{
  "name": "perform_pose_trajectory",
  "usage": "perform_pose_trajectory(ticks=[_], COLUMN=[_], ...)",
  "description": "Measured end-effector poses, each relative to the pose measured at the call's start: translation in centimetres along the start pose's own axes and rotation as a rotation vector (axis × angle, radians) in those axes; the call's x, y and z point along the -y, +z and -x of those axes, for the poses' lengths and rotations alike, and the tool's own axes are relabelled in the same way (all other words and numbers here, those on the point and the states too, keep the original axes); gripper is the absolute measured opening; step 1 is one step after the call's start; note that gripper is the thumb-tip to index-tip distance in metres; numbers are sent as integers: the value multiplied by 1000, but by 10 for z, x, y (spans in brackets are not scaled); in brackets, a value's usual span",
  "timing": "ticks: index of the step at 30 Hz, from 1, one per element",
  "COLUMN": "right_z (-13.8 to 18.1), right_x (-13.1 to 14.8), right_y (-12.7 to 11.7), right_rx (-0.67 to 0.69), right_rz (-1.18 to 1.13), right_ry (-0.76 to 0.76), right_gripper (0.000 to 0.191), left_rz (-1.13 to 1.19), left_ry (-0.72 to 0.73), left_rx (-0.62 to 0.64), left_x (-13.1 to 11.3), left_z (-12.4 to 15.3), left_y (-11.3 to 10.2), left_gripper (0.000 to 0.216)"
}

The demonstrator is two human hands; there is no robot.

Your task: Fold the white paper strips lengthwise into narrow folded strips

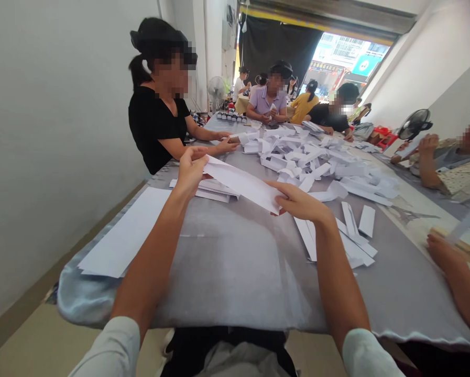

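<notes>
Between my two hands a folded strip of white paper (244,184) is held up above the table, tilted down to the right. My left hand (193,170) pinches its far left end, and my right hand (299,201) grips the right end with the thumb on top. Just behind the strip lie several folded papers (215,195) in a small stack. Flat white sheets (127,233) rest near the table's left edge, beside my left forearm. To the right, by my right forearm, are several more folded strips (356,246).
A big heap of folded white papers (297,152) covers the far middle of the grey cloth-covered table (235,272). A co-worker in black (156,115) sits at the left; others sit at the far end and along the right. A fan (414,124) stands at the right.
</notes>
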State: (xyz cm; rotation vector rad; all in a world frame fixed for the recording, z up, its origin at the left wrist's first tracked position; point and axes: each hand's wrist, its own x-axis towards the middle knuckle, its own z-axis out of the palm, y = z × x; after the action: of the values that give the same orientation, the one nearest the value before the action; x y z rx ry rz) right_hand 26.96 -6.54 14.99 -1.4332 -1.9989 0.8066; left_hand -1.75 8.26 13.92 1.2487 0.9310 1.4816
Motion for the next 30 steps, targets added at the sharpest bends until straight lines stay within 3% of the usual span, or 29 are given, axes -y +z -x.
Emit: perform_pose_trajectory(ticks=[3,6,10,13,17,22,26,30], right_z=[0,1,2,-2,-11,-19,-23,-25], right_x=[3,8,13,14,15,26,35,38], right_y=[-2,-3,-3,1,14,37,54,64], right_rx=[6,-2,-18,-55,-174,-261,-344,-379], right_rz=[-83,-92,-20,-58,-239,-194,-181,-195], right_ry=[-23,-43,-72,-83,-29,-40,-83,-111], right_gripper=[81,78,59,49,53,51,38,33], left_rz=[-50,-62,-38,-10,3,-23,-76,-100], left_ry=[5,-50,-79,-70,-44,63,61,69], left_rx=[70,90,101,180,370,500,535,483], left_x=[-2,-1,0,-4,-15,-28,-33,-37], left_z=[1,1,1,6,15,31,40,46], left_y=[0,1,2,0,0,8,17,23], left_gripper=[15,16,33,42,55,77,63,42])
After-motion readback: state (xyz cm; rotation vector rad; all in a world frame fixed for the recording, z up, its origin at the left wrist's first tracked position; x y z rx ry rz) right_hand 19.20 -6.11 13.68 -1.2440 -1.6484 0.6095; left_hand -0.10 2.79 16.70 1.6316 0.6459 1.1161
